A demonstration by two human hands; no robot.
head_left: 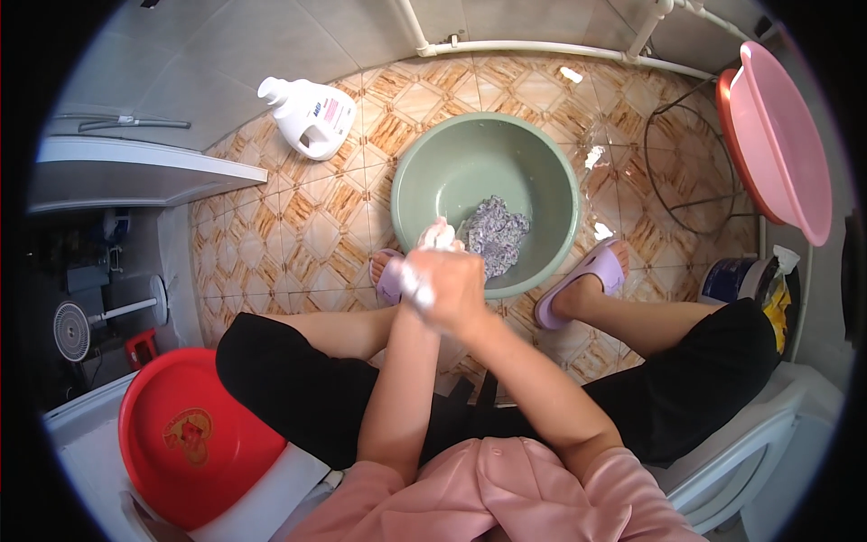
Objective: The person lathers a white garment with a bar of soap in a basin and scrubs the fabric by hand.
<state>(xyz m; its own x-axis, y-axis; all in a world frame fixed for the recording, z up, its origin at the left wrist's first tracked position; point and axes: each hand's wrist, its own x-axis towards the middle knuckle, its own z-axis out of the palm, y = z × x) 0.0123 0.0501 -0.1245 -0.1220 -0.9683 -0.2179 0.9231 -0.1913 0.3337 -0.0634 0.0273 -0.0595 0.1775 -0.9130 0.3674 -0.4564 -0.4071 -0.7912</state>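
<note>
- One red plastic basin (194, 434) with a gold emblem on its bottom sat at the lower left on a white surface; its lower rim was cut off by the picture's edge.
- One small white fan (74, 327) stood in the dim space beyond the doorway, hard to make out.
- One white detergent bottle (310, 115) lay on its side on the patterned tile floor (298, 226), well apart from the hands.
- The left hand (432, 246) and right hand (452, 287) were pressed together, covered in white suds, just above the near rim of the green basin (424, 181). Whether they clenched anything between them could not be told; the lather hid the fingers.
- One crumpled cloth (496, 232), purple and white in a small print, lay wet and bunched on the bottom of the green basin, just beyond the hands and not plainly touching them.
- Two lilac slippers were worn: the left slipper (388, 280) was mostly hidden behind the hands, and the right slipper (591, 275) was beside the basin.
- One empty wire stand (691, 163) stood on the floor at the right.
- One pink basin (786, 135) leaned against the wall, with a red rim showing behind it.
</note>
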